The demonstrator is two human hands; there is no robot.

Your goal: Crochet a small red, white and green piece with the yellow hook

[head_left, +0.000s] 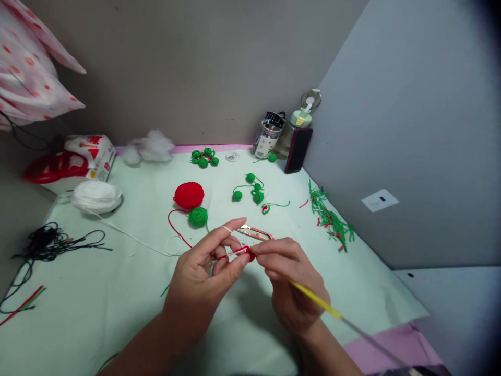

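In the head view my left hand (pixel 207 271) pinches a small red crochet piece (pixel 250 254) between thumb and fingers. White yarn passes over its raised index finger, and red yarn loops round the lower fingers. My right hand (pixel 293 277) is closed round a crochet hook (pixel 317 299) with a yellow grip; the hook's tip meets the red piece, its exact place hidden by fingers. Just behind my hands lie orange-handled thread snips (pixel 256 232). Beyond them sit a red yarn ball (pixel 189 195) and a smaller green yarn ball (pixel 198 216). A white yarn ball (pixel 96 197) rests at the left.
Small green crochet balls (pixel 257 196) lie mid-table, with another cluster (pixel 204 157) farther back. Yarn scraps (pixel 331 216) are heaped at right. A phone (pixel 299 150), pen holder (pixel 267 137) and bottle (pixel 300 119) stand at the back. Black cords (pixel 49 243) and white stuffing (pixel 154 146) are left.
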